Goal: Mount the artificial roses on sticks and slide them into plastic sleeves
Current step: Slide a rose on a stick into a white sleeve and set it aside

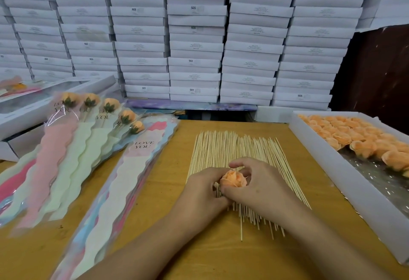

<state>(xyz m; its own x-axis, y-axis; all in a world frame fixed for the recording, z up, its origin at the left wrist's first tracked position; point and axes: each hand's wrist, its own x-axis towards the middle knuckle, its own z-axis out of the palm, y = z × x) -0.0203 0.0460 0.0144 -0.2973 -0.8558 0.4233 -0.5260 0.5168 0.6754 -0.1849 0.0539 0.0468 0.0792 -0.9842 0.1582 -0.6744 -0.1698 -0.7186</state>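
Orange rose (pixel 234 180) pinched between both hands, low over near end of stick pile (pixel 239 169). Right hand (pixel 259 187) curled round flower head from right, thumb arched over top; left hand (pixel 201 189) closed against its left side, fingertips tucked under at base. Whether left fingers also grip a stick: cannot tell, hidden by knuckles. Held close over sticks probably so one can be picked and pushed into base without reaching.

Rose small, soft, layered petals, pale peach-orange, a thin thread-like line across front. No stick visible from it yet, so mounting judged not done.

Sticks fanned flat on yellow table (pixel 221 257), pale wood, points away, a few ends straggling toward body. Tray (pixel 345 182) of loose roses (pixel 354 140) at right, near right hand, part emptied with foil showing. Empty sleeves (pixel 124 182) stacked at left, printed LOVE YOU, open ends away. Beyond them, finished roses (pixel 106 107) in sleeves laid overlapping, heads up. Layout reads as right-to-left line: heads, sticks, sleeves, done pile. White boxes (pixel 194 36) stacked behind.
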